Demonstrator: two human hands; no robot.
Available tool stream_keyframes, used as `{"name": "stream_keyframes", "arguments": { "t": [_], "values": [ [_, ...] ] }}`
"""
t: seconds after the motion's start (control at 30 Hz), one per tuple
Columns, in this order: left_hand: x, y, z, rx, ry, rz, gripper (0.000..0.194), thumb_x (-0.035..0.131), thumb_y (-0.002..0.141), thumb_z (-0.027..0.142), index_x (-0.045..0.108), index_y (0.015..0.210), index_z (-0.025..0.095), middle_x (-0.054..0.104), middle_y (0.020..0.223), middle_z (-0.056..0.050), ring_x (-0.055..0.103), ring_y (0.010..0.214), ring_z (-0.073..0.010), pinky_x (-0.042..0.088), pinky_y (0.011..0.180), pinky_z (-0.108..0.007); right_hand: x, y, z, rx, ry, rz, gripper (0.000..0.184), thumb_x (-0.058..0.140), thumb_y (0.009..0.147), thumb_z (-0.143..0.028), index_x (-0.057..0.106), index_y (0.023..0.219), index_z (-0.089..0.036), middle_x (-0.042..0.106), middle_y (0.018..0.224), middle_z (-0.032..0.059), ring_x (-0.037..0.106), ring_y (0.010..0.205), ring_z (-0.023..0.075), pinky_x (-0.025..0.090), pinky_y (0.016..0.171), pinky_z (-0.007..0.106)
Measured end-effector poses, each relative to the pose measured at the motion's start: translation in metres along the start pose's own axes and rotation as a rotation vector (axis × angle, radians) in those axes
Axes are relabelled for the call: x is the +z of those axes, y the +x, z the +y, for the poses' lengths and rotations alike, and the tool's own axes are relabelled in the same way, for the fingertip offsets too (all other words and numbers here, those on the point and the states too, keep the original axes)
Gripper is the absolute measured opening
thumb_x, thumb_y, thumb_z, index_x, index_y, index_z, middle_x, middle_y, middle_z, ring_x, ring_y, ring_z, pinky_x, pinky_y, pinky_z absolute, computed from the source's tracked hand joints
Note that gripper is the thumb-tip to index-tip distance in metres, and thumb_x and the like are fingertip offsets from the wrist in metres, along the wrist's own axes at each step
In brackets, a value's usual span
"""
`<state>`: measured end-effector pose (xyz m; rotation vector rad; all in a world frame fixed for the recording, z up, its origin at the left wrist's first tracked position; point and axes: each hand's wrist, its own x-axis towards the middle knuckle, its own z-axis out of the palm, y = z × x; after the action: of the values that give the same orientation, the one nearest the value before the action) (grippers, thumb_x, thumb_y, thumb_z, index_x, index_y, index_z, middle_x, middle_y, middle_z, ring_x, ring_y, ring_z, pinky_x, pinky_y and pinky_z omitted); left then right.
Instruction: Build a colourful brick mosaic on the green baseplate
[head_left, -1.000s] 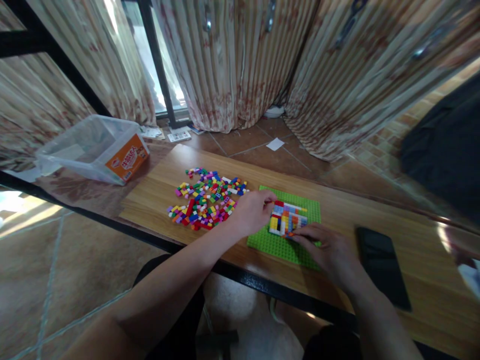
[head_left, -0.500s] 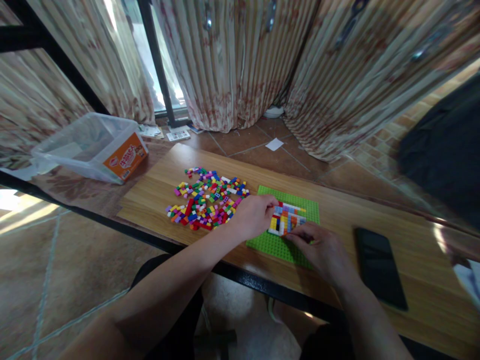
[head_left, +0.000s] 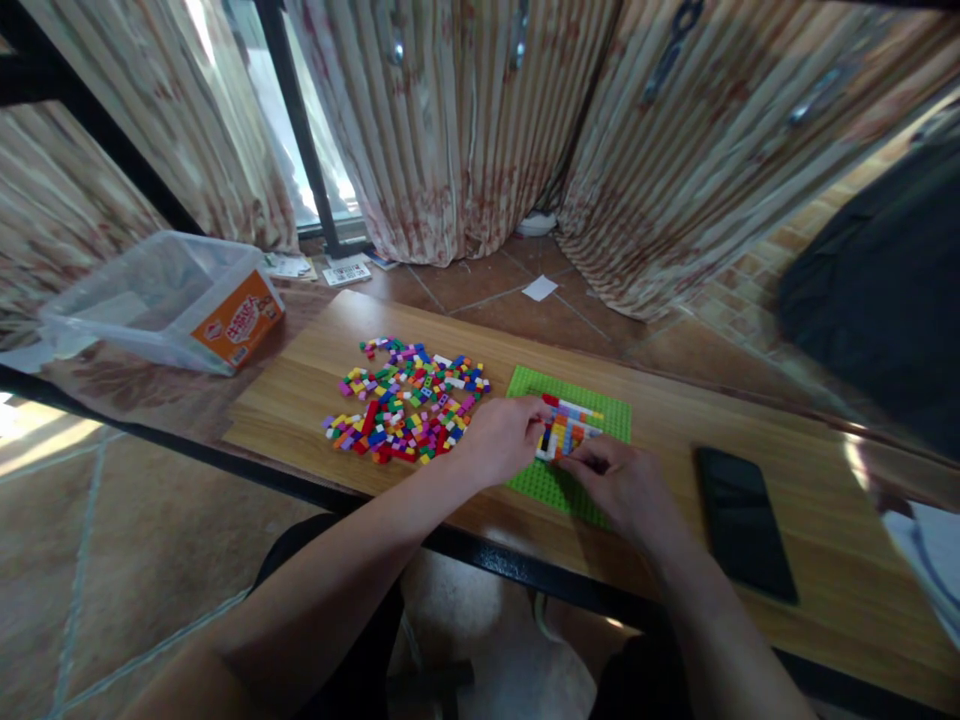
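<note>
A green studded baseplate (head_left: 611,412) lies on the wooden board with a block of toy bricks (head_left: 568,432) in white, yellow, orange, blue and red built up on its middle. My left hand (head_left: 504,438) rests over the plate's left side, fingers curled together against the left edge of the bricks. At the near right edge of the bricks, my right hand (head_left: 621,482) has its thumb and fingers pinched close together. Whatever either set of fingertips holds is too small or hidden to make out. Loose toy bricks (head_left: 409,405) in many colours are spread left of my left hand.
A black phone (head_left: 745,522) lies on the wooden board (head_left: 832,500) right of my right hand. On the far left stands a clear plastic bin (head_left: 157,300) with an orange label. Patterned curtains (head_left: 450,130) hang behind the table, and a paper scrap (head_left: 539,288) lies on the floor.
The whole view has shifted slightly. My right hand has moved a little left along the near edge of the bricks; my left hand keeps about the same place beside them.
</note>
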<state>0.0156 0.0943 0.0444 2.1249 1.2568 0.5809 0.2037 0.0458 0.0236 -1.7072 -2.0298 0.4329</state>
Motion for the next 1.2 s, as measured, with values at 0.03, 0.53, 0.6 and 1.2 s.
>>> {"name": "stream_keyframes", "arguments": {
  "t": [0.03, 0.53, 0.6, 1.2],
  "values": [
    [0.000, 0.000, 0.000, 0.008, -0.008, -0.001, 0.026, 0.047, 0.087, 0.017, 0.069, 0.101, 0.019, 0.072, 0.089, -0.004, 0.066, 0.078, -0.0172, 0.050, 0.074, -0.029, 0.001, 0.000, -0.001, 0.010, 0.003, 0.006, 0.028, 0.058, 0.082, -0.043, 0.063, 0.064, -0.022, 0.064, 0.065, 0.0007, 0.057, 0.058, 0.0147, 0.039, 0.054, 0.027],
    [0.012, 0.004, -0.005, -0.108, -0.664, -0.077, 0.017, 0.052, 0.082, 0.009, 0.068, 0.088, 0.014, 0.070, 0.078, -0.002, 0.062, 0.068, -0.0115, 0.050, 0.064, -0.023, -0.009, -0.001, 0.003, 0.023, 0.326, 0.149, 0.022, 0.058, 0.085, -0.037, 0.071, 0.092, -0.021, 0.072, 0.093, 0.0059, 0.066, 0.083, 0.0188, 0.052, 0.075, 0.033],
    [0.013, 0.004, -0.001, -0.169, -0.845, -0.101, 0.015, 0.054, 0.081, 0.008, 0.067, 0.087, 0.012, 0.067, 0.072, -0.001, 0.059, 0.061, -0.0091, 0.049, 0.061, -0.021, -0.007, -0.001, -0.003, -0.033, 0.354, 0.137, 0.022, 0.060, 0.085, -0.038, 0.071, 0.097, -0.022, 0.071, 0.097, 0.0055, 0.065, 0.083, 0.0176, 0.052, 0.075, 0.033],
    [0.015, 0.002, 0.004, -0.258, -1.184, -0.195, 0.018, 0.066, 0.078, 0.017, 0.068, 0.094, 0.009, 0.066, 0.072, -0.002, 0.056, 0.056, -0.0057, 0.043, 0.059, -0.020, -0.003, -0.002, -0.018, -0.106, 0.367, 0.173, 0.020, 0.062, 0.086, -0.034, 0.070, 0.103, -0.027, 0.069, 0.101, 0.0031, 0.063, 0.083, 0.0155, 0.052, 0.077, 0.032]
  ]
}}
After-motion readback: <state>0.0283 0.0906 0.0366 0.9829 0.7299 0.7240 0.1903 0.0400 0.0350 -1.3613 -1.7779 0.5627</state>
